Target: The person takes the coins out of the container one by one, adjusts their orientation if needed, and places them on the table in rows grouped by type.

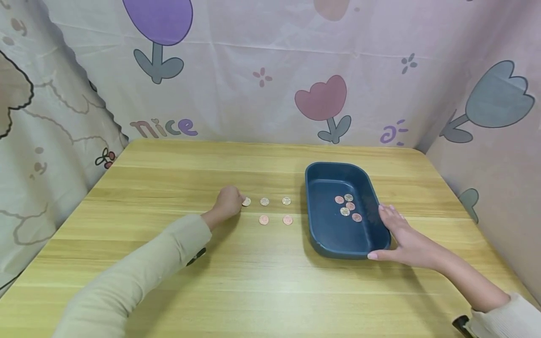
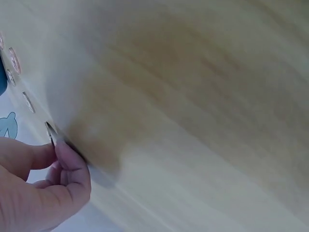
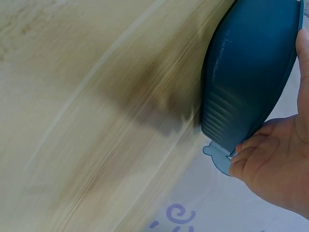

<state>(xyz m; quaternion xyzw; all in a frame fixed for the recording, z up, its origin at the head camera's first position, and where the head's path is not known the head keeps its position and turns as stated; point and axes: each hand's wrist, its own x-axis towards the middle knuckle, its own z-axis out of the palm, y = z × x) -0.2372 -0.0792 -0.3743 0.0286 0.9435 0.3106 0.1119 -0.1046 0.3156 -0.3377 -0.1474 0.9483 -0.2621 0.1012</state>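
Note:
My left hand (image 1: 228, 203) pinches a silver-coloured coin (image 2: 49, 131) between thumb and forefinger, close over the table, at the left end of a row. To its right lie two more silver-coloured coins (image 1: 264, 201). Two copper-coloured coins (image 1: 264, 219) form a nearer row. A deep dark blue tray (image 1: 314, 237) stands right of these rows, with several mixed coins (image 1: 350, 206) inside on its floor. My right hand (image 1: 405, 239) holds the tray's near right corner, thumb at the front rim and fingers along the right side. The right wrist view shows bent fingers (image 3: 251, 147) against its outer wall.
The wooden table (image 1: 236, 291) reaches back to a printed curtain (image 1: 236, 94). Curtains also hang along the left and right sides. The tray's raised walls stand between the coin rows and my right hand.

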